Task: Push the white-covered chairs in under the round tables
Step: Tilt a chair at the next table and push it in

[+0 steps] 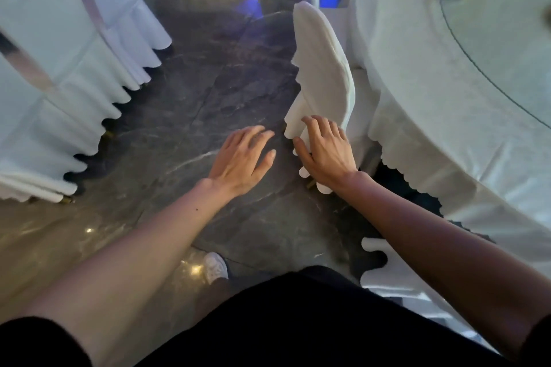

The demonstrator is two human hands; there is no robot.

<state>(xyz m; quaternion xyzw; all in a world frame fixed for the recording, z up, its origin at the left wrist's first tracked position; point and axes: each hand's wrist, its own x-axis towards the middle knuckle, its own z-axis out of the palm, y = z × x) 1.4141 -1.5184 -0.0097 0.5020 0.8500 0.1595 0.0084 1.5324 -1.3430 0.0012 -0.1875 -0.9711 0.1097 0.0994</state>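
Your right hand [326, 152]: laid palm-down on the near top edge of a white-covered chair [323, 68], fingers spread and curled a little over the cloth, thumb out to the side; touching it, though whether it truly grips you cannot tell from here; your left hand [241, 158]: open, fingers loosely apart, hanging in the air over the floor [193, 104], just beside the chair and holding nothing; the chair: back standing close against the round table [432, 92] at your right, its seat hidden between the back and the tablecloth, scalloped skirt hem showing below your wrist; the table: white cloth with a scalloped border, a glass turntable [507, 53] on top; further white-covered chairs [59, 104] in a row at your left, well apart from both hands; floor: dark, glossy, marbled; your white shoe [216, 268] below, between your forearms.
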